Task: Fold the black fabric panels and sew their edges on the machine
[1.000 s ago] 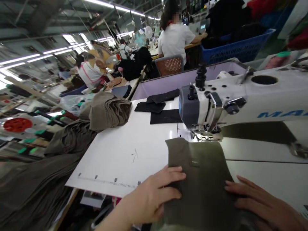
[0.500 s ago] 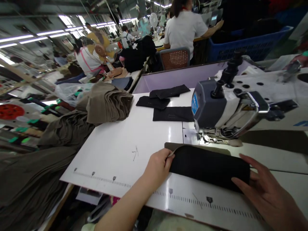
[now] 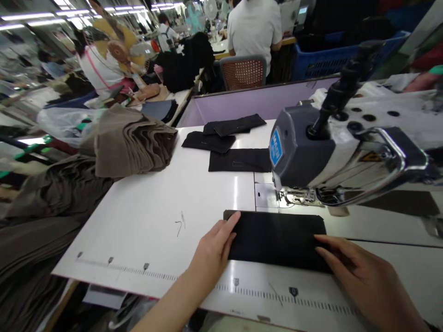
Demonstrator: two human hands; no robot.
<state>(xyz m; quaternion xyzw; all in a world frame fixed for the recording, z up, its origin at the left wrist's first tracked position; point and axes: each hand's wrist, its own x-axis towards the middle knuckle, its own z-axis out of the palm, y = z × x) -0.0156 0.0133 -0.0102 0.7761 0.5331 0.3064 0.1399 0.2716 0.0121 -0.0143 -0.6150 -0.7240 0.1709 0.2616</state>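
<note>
A black rectangular fabric piece [image 3: 277, 240] lies flat on the white sewing table in front of the sewing machine's needle area [image 3: 285, 196]. A sliver of brown fabric [image 3: 227, 214] shows at its upper left corner, beneath the black. My left hand [image 3: 214, 244] grips the left end, index finger along the upper corner and thumb lower down. At the right end, my right hand [image 3: 360, 267] pinches the edge between thumb and index finger; its other fingers are curled and partly hidden.
Several black fabric pieces [image 3: 238, 160] lie behind, left of the machine head [image 3: 301, 145]. A folded brown fabric stack [image 3: 131, 143] sits at the table's left edge. Loose threads [image 3: 180, 224] lie on the tabletop. A person in white [image 3: 254, 27] sits beyond the purple partition [image 3: 221, 108].
The black piece's lifted upper left edge has been laid down, covering most of the brown fabric. My left hand has moved onto the corner, and my right hand's fingers have drawn closer together.
</note>
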